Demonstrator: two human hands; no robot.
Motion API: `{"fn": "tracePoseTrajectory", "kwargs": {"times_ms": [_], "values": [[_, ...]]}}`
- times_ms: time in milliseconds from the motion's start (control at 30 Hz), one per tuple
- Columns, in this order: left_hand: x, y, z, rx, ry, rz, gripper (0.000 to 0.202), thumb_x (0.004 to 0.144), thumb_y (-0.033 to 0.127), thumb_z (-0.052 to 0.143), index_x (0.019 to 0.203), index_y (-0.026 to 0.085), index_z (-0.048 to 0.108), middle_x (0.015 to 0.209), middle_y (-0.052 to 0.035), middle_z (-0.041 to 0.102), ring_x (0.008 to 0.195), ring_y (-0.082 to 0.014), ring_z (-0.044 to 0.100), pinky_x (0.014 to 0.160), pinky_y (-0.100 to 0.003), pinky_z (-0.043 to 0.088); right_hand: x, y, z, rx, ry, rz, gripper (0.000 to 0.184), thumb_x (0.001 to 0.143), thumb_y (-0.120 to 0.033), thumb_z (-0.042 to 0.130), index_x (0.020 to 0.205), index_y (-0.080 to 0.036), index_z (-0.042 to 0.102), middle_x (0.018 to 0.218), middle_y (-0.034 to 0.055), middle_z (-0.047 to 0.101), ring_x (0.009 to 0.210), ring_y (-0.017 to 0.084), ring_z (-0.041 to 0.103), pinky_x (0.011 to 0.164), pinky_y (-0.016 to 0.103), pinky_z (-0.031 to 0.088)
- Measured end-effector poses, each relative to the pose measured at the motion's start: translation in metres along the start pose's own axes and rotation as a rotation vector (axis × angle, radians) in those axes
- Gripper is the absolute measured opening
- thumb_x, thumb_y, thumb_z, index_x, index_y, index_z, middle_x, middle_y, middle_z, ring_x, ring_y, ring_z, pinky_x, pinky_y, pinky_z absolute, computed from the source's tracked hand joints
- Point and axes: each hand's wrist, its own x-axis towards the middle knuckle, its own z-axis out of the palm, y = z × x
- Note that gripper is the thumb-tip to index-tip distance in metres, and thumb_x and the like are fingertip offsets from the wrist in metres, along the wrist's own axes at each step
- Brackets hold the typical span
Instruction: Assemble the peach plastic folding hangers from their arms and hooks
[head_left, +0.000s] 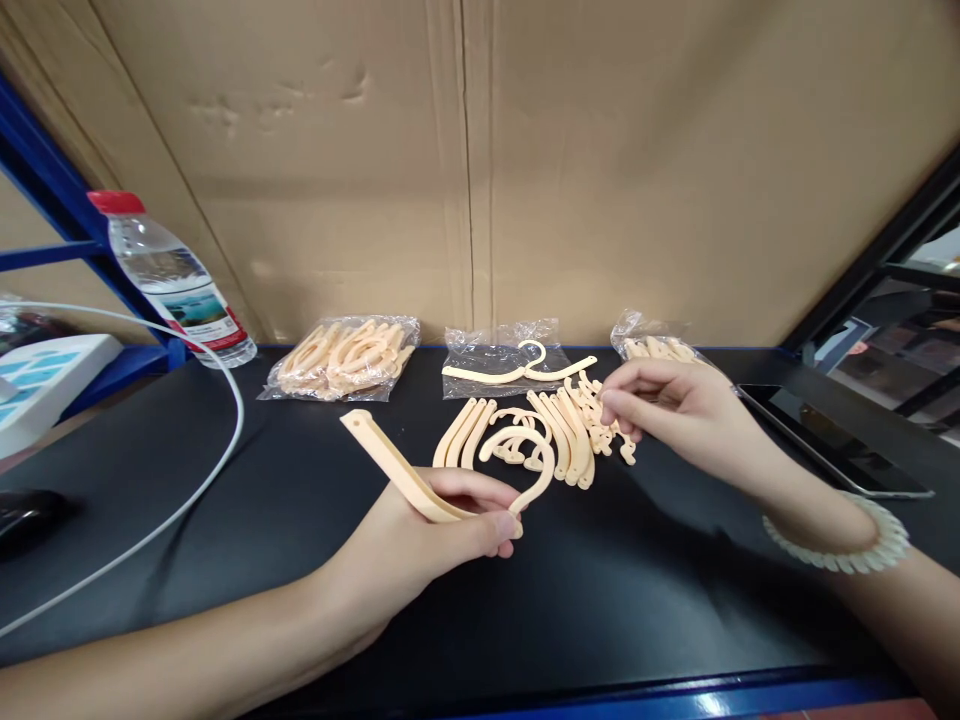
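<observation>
My left hand (431, 535) is closed around a peach plastic hanger arm (382, 455) with a hook part (541, 478) at its near end, held just above the black table (225, 560). My right hand (675, 405) reaches into a loose pile of peach hanger parts (559, 430), its fingers pinched on a small piece I cannot make out. A beaded bracelet (840, 545) circles my right wrist.
Three clear bags lie along the cardboard wall: a full one (341, 358), one with an assembled hanger on it (517, 365), one behind my right hand (656, 342). A water bottle (176, 285), white cable (210, 470), white device (45, 385) and a tablet (825, 440) flank them.
</observation>
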Motion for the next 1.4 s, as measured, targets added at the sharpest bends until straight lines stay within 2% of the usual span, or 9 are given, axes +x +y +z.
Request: {"fn": "tracePoseTrajectory", "kwargs": {"times_ms": [100, 233, 367, 533, 800, 867, 1067, 1267, 1400], "values": [[0.001, -0.001, -0.002, -0.036, 0.011, 0.038, 0.01, 0.07, 0.027, 0.08, 0.075, 0.019, 0.077, 0.071, -0.0038, 0.07, 0.066, -0.0132, 0.063, 0.063, -0.018, 0.052, 0.002, 0.013, -0.003, -0.386, -0.232, -0.112, 0.01, 0.087, -0.02, 0.06, 0.091, -0.021, 0.069, 0.08, 0.0032, 0.067, 0.068, 0.016, 0.06, 0.061, 0.028, 0.047], [0.004, 0.0, -0.002, -0.094, 0.02, 0.018, 0.013, 0.069, 0.028, 0.082, 0.076, 0.018, 0.077, 0.073, -0.0027, 0.068, 0.068, -0.0117, 0.063, 0.063, -0.016, 0.051, -0.002, 0.021, 0.004, -0.541, -0.413, -0.273, 0.024, 0.089, -0.01, 0.054, 0.101, -0.022, 0.071, 0.097, 0.0064, 0.062, 0.088, 0.019, 0.059, 0.076, 0.031, 0.047], [0.005, 0.001, -0.002, -0.142, 0.034, -0.032, 0.015, 0.07, 0.029, 0.082, 0.078, 0.017, 0.077, 0.076, -0.0025, 0.067, 0.07, -0.0113, 0.063, 0.065, -0.016, 0.052, -0.001, 0.021, 0.006, -0.571, -0.372, -0.384, 0.022, 0.093, -0.013, 0.051, 0.095, -0.022, 0.071, 0.091, 0.006, 0.056, 0.082, 0.017, 0.055, 0.07, 0.029, 0.044], [0.003, 0.004, 0.0, -0.17, 0.048, -0.058, 0.013, 0.072, 0.026, 0.082, 0.077, 0.016, 0.075, 0.077, -0.0012, 0.067, 0.071, -0.0099, 0.064, 0.067, -0.015, 0.052, 0.0, 0.015, 0.003, -0.452, -0.138, -0.569, 0.02, 0.096, -0.014, 0.046, 0.103, -0.019, 0.064, 0.089, 0.0058, 0.056, 0.078, 0.016, 0.052, 0.068, 0.029, 0.044], [0.001, 0.004, 0.0, -0.227, 0.024, -0.036, 0.014, 0.072, 0.024, 0.082, 0.079, 0.015, 0.075, 0.076, -0.0012, 0.067, 0.069, -0.0091, 0.064, 0.065, -0.014, 0.053, -0.013, 0.003, 0.02, 0.377, -0.07, -0.193, 0.013, 0.101, -0.024, 0.044, 0.111, -0.026, 0.051, 0.056, -0.0086, 0.046, 0.047, 0.01, 0.05, 0.05, 0.023, 0.044], [0.001, 0.004, 0.001, -0.242, 0.022, -0.034, 0.014, 0.071, 0.024, 0.082, 0.08, 0.015, 0.075, 0.076, -0.0011, 0.067, 0.069, -0.0089, 0.064, 0.064, -0.014, 0.053, -0.014, 0.001, 0.024, 0.524, -0.087, -0.125, 0.01, 0.101, -0.026, 0.045, 0.108, -0.027, 0.051, 0.058, -0.0071, 0.057, 0.051, 0.011, 0.06, 0.052, 0.024, 0.048], [0.002, 0.002, 0.0, -0.262, 0.002, -0.001, 0.012, 0.072, 0.023, 0.082, 0.078, 0.015, 0.075, 0.075, -0.0002, 0.066, 0.068, -0.0084, 0.065, 0.064, -0.013, 0.053, -0.02, -0.005, 0.036, 0.7, -0.126, 0.031, 0.017, 0.094, -0.029, 0.058, 0.108, -0.022, 0.065, 0.096, 0.0074, 0.073, 0.094, 0.021, 0.07, 0.072, 0.031, 0.059], [0.003, -0.002, -0.002, -0.256, 0.004, 0.01, 0.013, 0.072, 0.024, 0.081, 0.08, 0.015, 0.075, 0.076, -0.001, 0.068, 0.07, -0.0095, 0.066, 0.066, -0.014, 0.054, -0.023, -0.006, 0.049, 0.804, -0.104, 0.186, 0.006, 0.086, -0.023, 0.069, 0.09, -0.019, 0.065, 0.09, 0.0038, 0.07, 0.071, 0.011, 0.065, 0.055, 0.018, 0.052], [0.004, -0.003, -0.001, -0.261, 0.024, 0.014, 0.013, 0.072, 0.022, 0.082, 0.08, 0.015, 0.075, 0.075, -0.0013, 0.069, 0.071, -0.0102, 0.067, 0.067, -0.014, 0.054, -0.025, -0.005, 0.054, 0.938, -0.123, 0.256, 0.018, 0.084, -0.019, 0.072, 0.09, -0.022, 0.055, 0.087, 0.0007, 0.071, 0.074, 0.011, 0.066, 0.056, 0.017, 0.051]]}}
